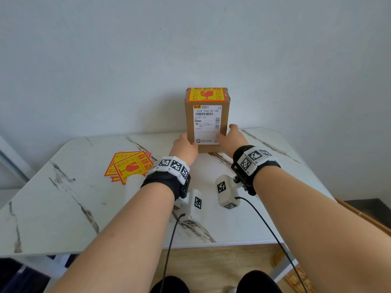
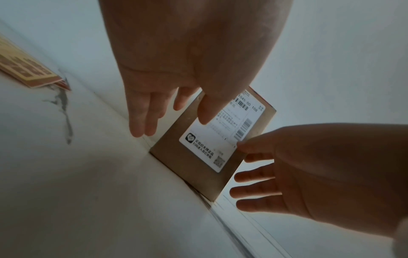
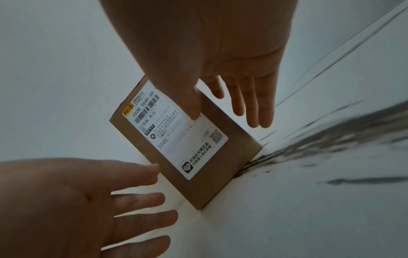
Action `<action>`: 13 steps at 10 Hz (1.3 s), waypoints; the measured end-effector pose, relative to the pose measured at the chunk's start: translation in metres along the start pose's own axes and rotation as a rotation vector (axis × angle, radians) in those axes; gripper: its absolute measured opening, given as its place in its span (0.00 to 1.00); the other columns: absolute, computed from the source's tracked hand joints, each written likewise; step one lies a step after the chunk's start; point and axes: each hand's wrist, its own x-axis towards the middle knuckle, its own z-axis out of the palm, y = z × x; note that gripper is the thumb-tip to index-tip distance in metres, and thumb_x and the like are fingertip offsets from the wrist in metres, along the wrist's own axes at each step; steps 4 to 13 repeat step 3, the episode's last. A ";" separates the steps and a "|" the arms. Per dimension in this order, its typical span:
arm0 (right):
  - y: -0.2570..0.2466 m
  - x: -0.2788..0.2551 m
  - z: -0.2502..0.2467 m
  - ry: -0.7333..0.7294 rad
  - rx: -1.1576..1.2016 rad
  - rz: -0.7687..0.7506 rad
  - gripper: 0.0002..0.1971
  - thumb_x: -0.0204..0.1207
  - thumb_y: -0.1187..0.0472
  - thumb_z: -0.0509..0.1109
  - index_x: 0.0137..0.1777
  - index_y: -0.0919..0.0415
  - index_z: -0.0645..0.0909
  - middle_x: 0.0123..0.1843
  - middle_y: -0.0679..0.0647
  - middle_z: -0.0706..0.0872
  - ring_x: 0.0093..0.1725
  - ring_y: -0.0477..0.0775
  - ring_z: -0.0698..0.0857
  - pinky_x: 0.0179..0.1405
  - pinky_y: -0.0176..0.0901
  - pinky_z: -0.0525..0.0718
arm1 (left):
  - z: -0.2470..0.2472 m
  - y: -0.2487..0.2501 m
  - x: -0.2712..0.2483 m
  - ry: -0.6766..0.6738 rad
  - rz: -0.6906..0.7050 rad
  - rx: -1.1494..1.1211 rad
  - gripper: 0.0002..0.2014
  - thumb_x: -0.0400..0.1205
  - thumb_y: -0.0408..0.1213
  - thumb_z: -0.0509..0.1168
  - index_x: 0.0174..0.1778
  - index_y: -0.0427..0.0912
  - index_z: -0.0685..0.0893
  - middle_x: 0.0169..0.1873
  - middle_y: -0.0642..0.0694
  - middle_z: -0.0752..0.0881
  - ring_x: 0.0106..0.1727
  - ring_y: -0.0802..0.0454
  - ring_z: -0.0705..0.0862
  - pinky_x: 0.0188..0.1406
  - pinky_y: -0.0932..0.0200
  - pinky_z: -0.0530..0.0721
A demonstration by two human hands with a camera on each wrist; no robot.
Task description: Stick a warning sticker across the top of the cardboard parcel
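The brown cardboard parcel (image 1: 189,121) stands upright at the table's far edge, against the wall. A yellow and red warning sticker (image 1: 206,95) lies flat across its top, and a white shipping label (image 1: 206,123) covers its front. My left hand (image 1: 185,145) is at the parcel's lower left and my right hand (image 1: 231,137) at its lower right. In the left wrist view the left hand (image 2: 183,97) has straight fingers beside the parcel (image 2: 176,157) and its thumb on the label. In the right wrist view the right hand (image 3: 220,82) is posed the same way on the parcel (image 3: 198,185).
A loose stack of the same warning stickers (image 1: 129,167) lies on the white marble-pattern table (image 1: 63,197), left of my left wrist. The plain wall (image 1: 190,49) rises straight behind the parcel. Cables hang from both wrist cameras over the table's near edge.
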 end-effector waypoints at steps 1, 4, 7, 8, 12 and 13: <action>0.000 -0.013 -0.005 -0.030 -0.024 -0.001 0.28 0.82 0.56 0.61 0.80 0.61 0.61 0.71 0.64 0.79 0.66 0.65 0.83 0.60 0.54 0.83 | -0.006 0.002 -0.009 -0.033 0.012 0.082 0.24 0.84 0.41 0.59 0.77 0.41 0.68 0.71 0.37 0.76 0.67 0.37 0.80 0.60 0.52 0.78; -0.004 -0.065 -0.019 -0.082 -0.119 -0.142 0.22 0.82 0.58 0.61 0.75 0.63 0.70 0.69 0.64 0.81 0.66 0.66 0.82 0.62 0.54 0.82 | -0.016 0.002 -0.046 -0.148 0.133 0.356 0.29 0.81 0.41 0.62 0.80 0.44 0.67 0.77 0.40 0.68 0.70 0.40 0.78 0.64 0.51 0.78; -0.004 -0.065 -0.019 -0.082 -0.119 -0.142 0.22 0.82 0.58 0.61 0.75 0.63 0.70 0.69 0.64 0.81 0.66 0.66 0.82 0.62 0.54 0.82 | -0.016 0.002 -0.046 -0.148 0.133 0.356 0.29 0.81 0.41 0.62 0.80 0.44 0.67 0.77 0.40 0.68 0.70 0.40 0.78 0.64 0.51 0.78; -0.004 -0.065 -0.019 -0.082 -0.119 -0.142 0.22 0.82 0.58 0.61 0.75 0.63 0.70 0.69 0.64 0.81 0.66 0.66 0.82 0.62 0.54 0.82 | -0.016 0.002 -0.046 -0.148 0.133 0.356 0.29 0.81 0.41 0.62 0.80 0.44 0.67 0.77 0.40 0.68 0.70 0.40 0.78 0.64 0.51 0.78; -0.004 -0.065 -0.019 -0.082 -0.119 -0.142 0.22 0.82 0.58 0.61 0.75 0.63 0.70 0.69 0.64 0.81 0.66 0.66 0.82 0.62 0.54 0.82 | -0.016 0.002 -0.046 -0.148 0.133 0.356 0.29 0.81 0.41 0.62 0.80 0.44 0.67 0.77 0.40 0.68 0.70 0.40 0.78 0.64 0.51 0.78; -0.004 -0.065 -0.019 -0.082 -0.119 -0.142 0.22 0.82 0.58 0.61 0.75 0.63 0.70 0.69 0.64 0.81 0.66 0.66 0.82 0.62 0.54 0.82 | -0.016 0.002 -0.046 -0.148 0.133 0.356 0.29 0.81 0.41 0.62 0.80 0.44 0.67 0.77 0.40 0.68 0.70 0.40 0.78 0.64 0.51 0.78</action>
